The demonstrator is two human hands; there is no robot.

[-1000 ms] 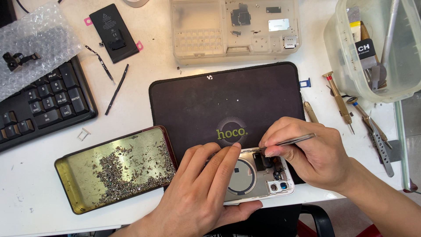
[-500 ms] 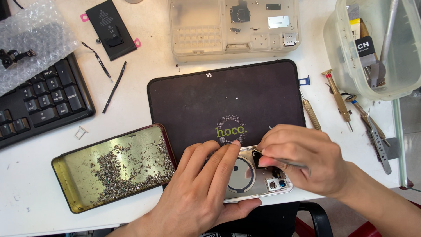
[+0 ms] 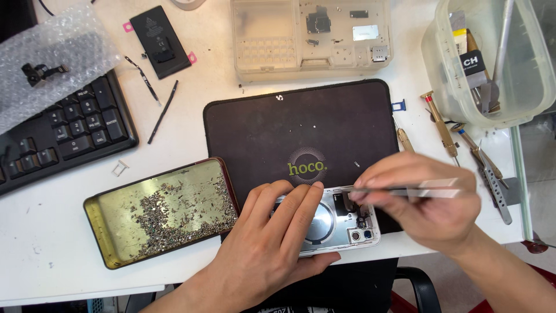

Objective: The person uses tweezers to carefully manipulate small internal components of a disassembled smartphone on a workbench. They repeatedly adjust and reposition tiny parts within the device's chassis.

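Observation:
An opened silver phone housing (image 3: 341,223) lies on the near edge of a dark work mat (image 3: 289,127). My left hand (image 3: 266,249) presses on it, fingers spread over its left part. My right hand (image 3: 425,203) holds metal tweezers (image 3: 405,190) almost level, their tip pointing left at the dark component area near the housing's camera corner. The housing's left end is hidden under my left hand.
A gold metal tray (image 3: 110,237) full of tiny screws sits left of the mat. A black keyboard (image 3: 58,136), bubble wrap (image 3: 46,58), a phone battery (image 3: 159,40), a clear parts box (image 3: 310,37), a tool tub (image 3: 492,64) and screwdrivers (image 3: 443,127) surround it.
My right hand has turned so the tweezers lie flatter and point left into the housing. My left hand stays on the phone.

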